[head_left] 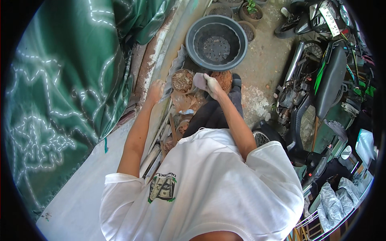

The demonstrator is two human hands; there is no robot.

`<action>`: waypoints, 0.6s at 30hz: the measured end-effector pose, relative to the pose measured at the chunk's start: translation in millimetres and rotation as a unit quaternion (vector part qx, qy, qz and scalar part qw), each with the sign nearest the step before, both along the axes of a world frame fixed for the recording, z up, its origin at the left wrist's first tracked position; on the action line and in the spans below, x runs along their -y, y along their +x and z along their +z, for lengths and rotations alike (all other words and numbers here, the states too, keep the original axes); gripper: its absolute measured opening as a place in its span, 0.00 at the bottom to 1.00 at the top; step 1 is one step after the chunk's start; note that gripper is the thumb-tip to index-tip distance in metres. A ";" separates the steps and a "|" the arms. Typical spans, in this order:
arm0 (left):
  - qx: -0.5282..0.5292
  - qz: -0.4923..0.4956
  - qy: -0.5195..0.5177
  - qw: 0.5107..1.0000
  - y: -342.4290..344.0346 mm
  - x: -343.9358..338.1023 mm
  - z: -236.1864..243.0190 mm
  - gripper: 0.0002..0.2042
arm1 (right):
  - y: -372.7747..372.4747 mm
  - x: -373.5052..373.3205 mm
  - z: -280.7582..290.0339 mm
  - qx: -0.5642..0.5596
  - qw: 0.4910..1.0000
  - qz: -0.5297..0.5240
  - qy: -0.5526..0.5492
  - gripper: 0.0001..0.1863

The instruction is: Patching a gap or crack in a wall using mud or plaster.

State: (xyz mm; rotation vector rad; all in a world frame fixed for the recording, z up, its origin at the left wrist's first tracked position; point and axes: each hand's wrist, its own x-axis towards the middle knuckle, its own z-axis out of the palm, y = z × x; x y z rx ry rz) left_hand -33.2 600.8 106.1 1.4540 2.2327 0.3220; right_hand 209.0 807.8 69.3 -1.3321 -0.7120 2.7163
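My right hand (213, 87) is closed around a flat, pinkish-grey piece (199, 81), whose exact kind I cannot make out. It hangs between a pot of dry brown debris (182, 80) and a mound of reddish soil (223, 79). At the left, my left hand (156, 90) has its fingers curled at the edge of a grey corrugated sheet (175, 65) and seems to grip it. Just beyond both hands stands a large dark grey plastic pot (217, 66) with holes in its bottom and bits of dirt inside.
Smaller soil-filled pots (248, 31) stand behind the large pot, one with a green plant (251, 6). A motorcycle (329, 80) is parked at the right. Green tarpaulin (72, 88) drapes over the left side. Wood strips and bags (183, 100) lie near my legs.
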 end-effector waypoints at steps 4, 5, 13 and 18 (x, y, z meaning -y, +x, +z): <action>-0.040 0.034 0.082 0.995 2.6 -8.9 18.6 0.07 | 4.4 -0.2 8.3 -0.008 0.997 -0.061 -0.040 0.28; -0.065 0.061 0.085 0.992 -3.9 -11.6 22.5 0.07 | 5.2 -3.4 11.8 -0.005 0.998 -0.057 -0.027 0.28; -0.182 -0.017 0.132 0.974 -95.6 -76.3 66.7 0.11 | 25.1 -26.5 31.8 0.117 0.984 -0.123 0.053 0.30; -0.154 -0.064 0.135 0.977 -87.5 -96.0 48.6 0.13 | 16.1 -19.5 12.9 0.113 0.983 -0.145 0.008 0.31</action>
